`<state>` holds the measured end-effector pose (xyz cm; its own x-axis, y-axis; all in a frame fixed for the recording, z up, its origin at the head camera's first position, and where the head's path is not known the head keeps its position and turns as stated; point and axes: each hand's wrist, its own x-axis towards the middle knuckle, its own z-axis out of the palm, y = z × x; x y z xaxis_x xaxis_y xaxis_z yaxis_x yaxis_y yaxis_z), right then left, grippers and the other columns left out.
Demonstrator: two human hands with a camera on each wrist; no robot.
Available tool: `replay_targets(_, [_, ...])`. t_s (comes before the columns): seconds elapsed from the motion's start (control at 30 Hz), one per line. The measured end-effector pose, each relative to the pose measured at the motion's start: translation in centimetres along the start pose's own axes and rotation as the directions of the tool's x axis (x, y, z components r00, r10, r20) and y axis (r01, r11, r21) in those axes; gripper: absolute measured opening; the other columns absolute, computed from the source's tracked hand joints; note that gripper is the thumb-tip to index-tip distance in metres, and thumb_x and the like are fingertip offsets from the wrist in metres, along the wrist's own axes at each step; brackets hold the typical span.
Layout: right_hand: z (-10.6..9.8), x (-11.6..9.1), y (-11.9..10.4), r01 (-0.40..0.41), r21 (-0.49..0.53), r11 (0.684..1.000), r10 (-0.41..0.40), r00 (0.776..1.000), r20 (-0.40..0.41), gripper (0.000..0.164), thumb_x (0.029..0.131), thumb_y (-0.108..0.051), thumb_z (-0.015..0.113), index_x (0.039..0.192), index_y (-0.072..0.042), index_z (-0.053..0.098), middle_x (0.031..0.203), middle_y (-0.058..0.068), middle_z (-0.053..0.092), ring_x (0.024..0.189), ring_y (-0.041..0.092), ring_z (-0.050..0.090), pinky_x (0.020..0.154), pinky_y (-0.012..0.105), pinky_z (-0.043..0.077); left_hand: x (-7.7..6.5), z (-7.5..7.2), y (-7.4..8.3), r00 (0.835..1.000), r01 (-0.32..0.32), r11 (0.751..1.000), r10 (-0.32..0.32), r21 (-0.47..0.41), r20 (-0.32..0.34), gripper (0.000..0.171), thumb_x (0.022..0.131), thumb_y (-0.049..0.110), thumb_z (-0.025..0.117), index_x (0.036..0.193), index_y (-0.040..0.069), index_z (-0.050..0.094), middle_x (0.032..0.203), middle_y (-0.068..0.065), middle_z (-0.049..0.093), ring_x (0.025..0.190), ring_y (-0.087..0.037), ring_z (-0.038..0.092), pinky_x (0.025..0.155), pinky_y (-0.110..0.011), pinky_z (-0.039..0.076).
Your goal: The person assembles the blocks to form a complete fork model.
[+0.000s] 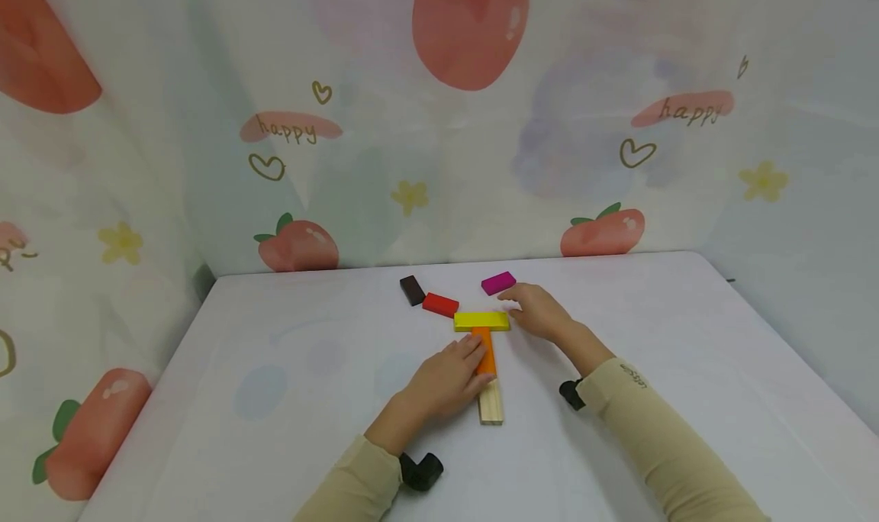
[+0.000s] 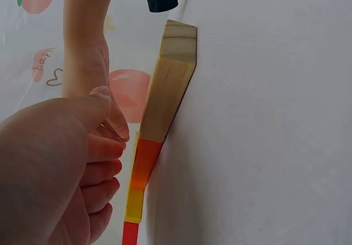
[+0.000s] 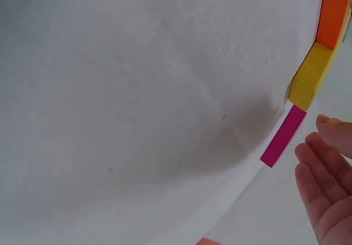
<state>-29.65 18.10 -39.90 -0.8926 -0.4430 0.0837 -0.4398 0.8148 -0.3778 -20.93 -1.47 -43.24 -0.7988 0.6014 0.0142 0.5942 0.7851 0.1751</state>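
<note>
My left hand [image 1: 446, 377] lies over the left side of the orange block [image 1: 486, 354], fingers fairly straight and fingertips overlapping it in the head view. Below that block, end to end, lies a plain wooden block [image 1: 491, 404]. A yellow block [image 1: 481, 321] sits crosswise at the orange block's far end, forming a T. My right hand [image 1: 539, 312] hovers at the near right of the magenta block [image 1: 498, 283]. In the right wrist view its loosely bent fingers [image 3: 324, 168] hold nothing, beside the magenta block [image 3: 283, 136].
To the left of the yellow block's far corner lies a red block [image 1: 440, 304], with a dark brown block [image 1: 412, 290] just beyond it. A white cloth covers the table [image 1: 275, 430]. Behind it hangs a patterned curtain [image 1: 446, 148].
</note>
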Motion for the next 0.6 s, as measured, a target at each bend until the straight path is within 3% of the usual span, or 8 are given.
replay_targets(0.3, [0.6, 0.1, 0.6, -0.007, -0.014, 1.000, 0.006, 1.000, -0.025, 0.027, 0.084, 0.001, 0.062, 0.110, 0.006, 0.063, 0.107, 0.018, 0.062, 0.103, 0.035, 0.055, 0.092, 0.048, 0.042, 0.8, 0.0, -0.1, 1.000, 0.008, 1.000, -0.008, -0.021, 0.000, 0.062, 0.095, 0.048, 0.039, 0.141, 0.007, 0.036, 0.146, -0.006, 0.032, 0.134, -0.017, 0.027, 0.107, -0.032, 0.024])
replay_targets(0.6, [0.7, 0.5, 0.8, -0.095, -0.011, 0.995, 0.095, 0.994, -0.056, 0.033, 0.087, -0.008, 0.060, 0.117, 0.006, 0.059, 0.110, 0.021, 0.059, 0.104, 0.035, 0.054, 0.094, 0.047, 0.040, 1.5, -0.4, -0.4, 0.997, 0.065, 0.995, -0.063, -0.078, 0.034, 0.063, 0.095, 0.048, 0.038, 0.144, 0.008, 0.031, 0.148, -0.006, 0.028, 0.135, -0.018, 0.024, 0.107, -0.031, 0.022])
